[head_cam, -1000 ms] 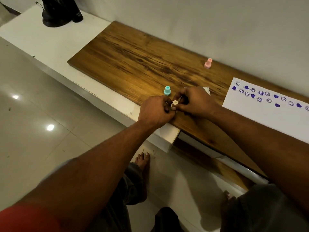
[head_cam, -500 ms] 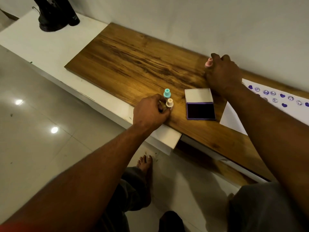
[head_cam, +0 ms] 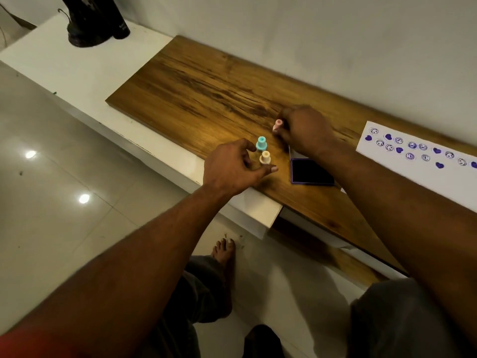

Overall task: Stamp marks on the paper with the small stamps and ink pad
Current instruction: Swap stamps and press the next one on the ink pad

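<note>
A teal stamp [head_cam: 261, 143] and a cream stamp [head_cam: 265, 157] stand upright side by side on the wooden board [head_cam: 201, 91]. My left hand [head_cam: 232, 166] hovers just left of them, fingers loosely spread, holding nothing. My right hand [head_cam: 303, 130] grips a pink stamp [head_cam: 277, 124] above the board, behind the open purple ink pad [head_cam: 311, 172]. The white paper [head_cam: 413, 177] with purple hearts and smiley marks lies to the right, partly under my right forearm.
A black object [head_cam: 95, 21] stands on the white ledge [head_cam: 64, 65] at the far left. The wall runs right behind the board. Below the ledge are a glossy tiled floor [head_cam: 51, 189] and my bare foot [head_cam: 224, 251].
My right hand picked up the pink stamp near the wall and carried it toward the ink pad. My left hand let go of the cream stamp and opened.
</note>
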`<state>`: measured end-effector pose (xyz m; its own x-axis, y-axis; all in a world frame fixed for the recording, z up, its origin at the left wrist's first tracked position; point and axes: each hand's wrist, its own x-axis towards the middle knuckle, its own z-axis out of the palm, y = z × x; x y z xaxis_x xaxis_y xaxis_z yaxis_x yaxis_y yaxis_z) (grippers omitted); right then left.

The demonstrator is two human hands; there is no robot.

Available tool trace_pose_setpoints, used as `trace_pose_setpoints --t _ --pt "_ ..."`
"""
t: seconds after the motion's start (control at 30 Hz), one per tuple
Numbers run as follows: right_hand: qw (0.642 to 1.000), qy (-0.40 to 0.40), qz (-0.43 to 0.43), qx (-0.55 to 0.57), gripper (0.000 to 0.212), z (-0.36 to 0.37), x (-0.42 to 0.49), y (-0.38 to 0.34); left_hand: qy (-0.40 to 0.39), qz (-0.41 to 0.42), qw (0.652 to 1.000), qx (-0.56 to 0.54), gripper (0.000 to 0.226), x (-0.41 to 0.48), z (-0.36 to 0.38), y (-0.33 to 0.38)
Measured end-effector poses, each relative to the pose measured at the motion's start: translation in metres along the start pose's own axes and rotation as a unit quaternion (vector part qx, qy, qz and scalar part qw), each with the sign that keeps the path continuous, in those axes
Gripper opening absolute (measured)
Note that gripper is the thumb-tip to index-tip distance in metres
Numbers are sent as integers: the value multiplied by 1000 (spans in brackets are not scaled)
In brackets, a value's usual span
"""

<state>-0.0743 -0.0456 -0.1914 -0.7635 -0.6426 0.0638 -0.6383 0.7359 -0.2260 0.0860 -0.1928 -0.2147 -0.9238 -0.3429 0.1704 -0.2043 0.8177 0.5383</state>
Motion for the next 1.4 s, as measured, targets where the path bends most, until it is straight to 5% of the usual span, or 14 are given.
trace_pose_setpoints --t 0.27,0.7,0.93,1.13,1.4 --pt "998 3 1 57 35 -33 -31 -3 85 78 993 -40 63 5 -11 17" --pt "972 17 38 229 18 -77 -156 9 -36 158 980 -111 33 -28 5 78" --pt "999 -7 10 50 53 -70 -156 21 -12 148 987 -64 37 -31 11 88" --pt "999 -39 -34 -12 47 -58 -136 30 -17 135 989 -54 32 -26 21 85" --pt "992 -66 -95 48 33 -47 -127 44 -55 131 989 -38 39 -22 25 65"
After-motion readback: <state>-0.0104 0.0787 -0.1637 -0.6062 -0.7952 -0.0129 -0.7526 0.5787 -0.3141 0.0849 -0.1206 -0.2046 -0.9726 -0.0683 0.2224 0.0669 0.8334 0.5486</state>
